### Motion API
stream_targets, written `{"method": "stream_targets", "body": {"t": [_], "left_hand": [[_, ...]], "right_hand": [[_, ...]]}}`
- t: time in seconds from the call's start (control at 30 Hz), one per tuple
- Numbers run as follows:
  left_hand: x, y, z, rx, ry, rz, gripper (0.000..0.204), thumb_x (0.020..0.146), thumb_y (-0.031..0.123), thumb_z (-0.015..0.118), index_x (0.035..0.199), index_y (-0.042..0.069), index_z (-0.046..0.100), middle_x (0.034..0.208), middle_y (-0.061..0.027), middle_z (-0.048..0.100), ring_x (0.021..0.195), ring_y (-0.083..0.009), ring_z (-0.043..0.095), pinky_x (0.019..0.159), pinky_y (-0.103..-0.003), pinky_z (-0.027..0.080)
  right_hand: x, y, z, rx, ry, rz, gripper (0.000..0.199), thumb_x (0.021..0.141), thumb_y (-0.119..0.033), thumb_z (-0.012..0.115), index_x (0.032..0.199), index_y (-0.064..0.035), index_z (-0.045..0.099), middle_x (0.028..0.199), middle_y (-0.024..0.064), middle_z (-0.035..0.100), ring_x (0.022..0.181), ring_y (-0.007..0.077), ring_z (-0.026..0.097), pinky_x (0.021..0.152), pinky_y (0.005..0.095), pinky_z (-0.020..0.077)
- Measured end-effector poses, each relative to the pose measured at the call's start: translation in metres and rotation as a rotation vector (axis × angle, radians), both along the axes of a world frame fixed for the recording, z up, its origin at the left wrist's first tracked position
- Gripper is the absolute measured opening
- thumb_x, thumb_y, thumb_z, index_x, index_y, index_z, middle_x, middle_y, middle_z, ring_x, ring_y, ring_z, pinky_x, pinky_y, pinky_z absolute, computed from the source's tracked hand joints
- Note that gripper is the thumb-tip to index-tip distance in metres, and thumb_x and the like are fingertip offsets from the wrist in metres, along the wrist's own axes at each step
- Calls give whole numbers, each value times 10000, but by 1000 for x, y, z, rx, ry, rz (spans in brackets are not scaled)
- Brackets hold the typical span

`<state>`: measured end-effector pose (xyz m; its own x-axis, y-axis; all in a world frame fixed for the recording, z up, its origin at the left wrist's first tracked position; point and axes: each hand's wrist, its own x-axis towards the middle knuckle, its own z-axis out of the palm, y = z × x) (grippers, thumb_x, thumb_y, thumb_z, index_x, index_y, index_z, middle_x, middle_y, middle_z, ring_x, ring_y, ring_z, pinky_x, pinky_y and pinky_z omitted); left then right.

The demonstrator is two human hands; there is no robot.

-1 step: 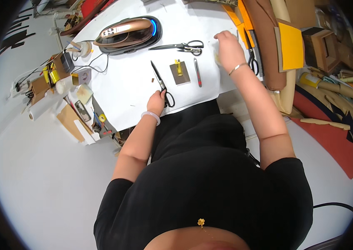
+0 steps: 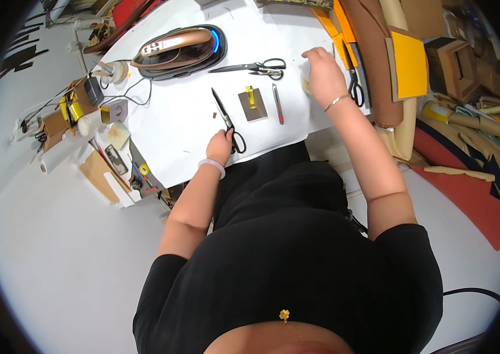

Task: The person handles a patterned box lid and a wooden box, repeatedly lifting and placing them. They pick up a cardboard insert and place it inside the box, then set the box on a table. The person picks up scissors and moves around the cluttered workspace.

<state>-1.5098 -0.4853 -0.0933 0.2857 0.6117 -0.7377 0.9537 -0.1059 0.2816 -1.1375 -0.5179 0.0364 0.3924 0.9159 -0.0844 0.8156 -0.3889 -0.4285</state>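
Observation:
My left hand [image 2: 219, 146] is at the near edge of the white table, its fingers closed on the black handle of a pair of scissors [image 2: 225, 115]. Their blades lie on the table and point away from me. My right hand [image 2: 327, 79] is on the table's right side, fingers curled downward. A pale yellowish rounded thing [image 2: 306, 86] shows partly under its palm; the rest is hidden. Between my hands lie a brown rectangular piece [image 2: 255, 110] with a small yellow tool [image 2: 251, 97] on it, and a slim grey-and-red pen-like tool [image 2: 277, 103].
A bronze iron [image 2: 176, 50] rests on its dark base at the back left. Large shears [image 2: 238, 67] and smaller scissors [image 2: 269, 73] lie beyond the brown piece. Orange-handled tools [image 2: 344, 47] and brown rolls [image 2: 383, 88] line the right side. A cable [image 2: 135, 97] runs left.

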Motion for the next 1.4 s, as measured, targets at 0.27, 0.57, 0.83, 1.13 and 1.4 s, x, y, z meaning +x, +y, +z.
{"method": "stream_targets", "body": {"t": [0.27, 0.57, 0.83, 1.13, 1.4], "left_hand": [[61, 27, 39, 563, -473, 0, 377, 903, 106, 679, 1213, -53, 533, 1203, -255, 582, 1115, -431, 562, 986, -475, 466], [231, 79, 14, 533, -587, -392, 284, 873, 165, 712, 1105, 22, 632, 1111, -163, 647, 1048, -356, 608, 911, -461, 481], [279, 114, -6, 189, -199, -910, 128, 906, 147, 626, 1014, 119, 689, 1073, -86, 676, 1048, -287, 639, 907, -450, 474], [298, 120, 42, 207, -246, -1016, 213, 885, 33, 559, 1095, 38, 598, 1026, -163, 692, 967, -351, 675, 811, -430, 555], [238, 110, 151, 459, -909, -480, 310, 860, -102, 582, 1102, 72, 669, 1068, -134, 708, 981, -336, 678, 826, -386, 554]], "right_hand": [[-13, -69, 7, 228, 202, -217, 398, 908, -23, 653, 1298, -44, 574, 1346, 155, 559, 1161, 346, 608, 970, 371, 525], [-12, -109, -3, 485, 180, -255, 556, 933, -118, 688, 1406, 10, 426, 1412, 211, 487, 1289, 360, 509, 1067, 418, 447], [39, -181, -118, 32, 90, -678, 497, 937, -132, 645, 1384, -6, 466, 1366, 210, 482, 1261, 394, 495, 1063, 446, 428], [42, -175, -143, 31, -5, -726, 473, 923, -161, 667, 1352, -41, 509, 1316, 168, 482, 1201, 376, 514, 1028, 451, 440], [43, -178, -143, -58, 65, -765, 419, 821, -156, 705, 1195, 21, 643, 1147, 207, 613, 1091, 383, 599, 964, 433, 495]]}}
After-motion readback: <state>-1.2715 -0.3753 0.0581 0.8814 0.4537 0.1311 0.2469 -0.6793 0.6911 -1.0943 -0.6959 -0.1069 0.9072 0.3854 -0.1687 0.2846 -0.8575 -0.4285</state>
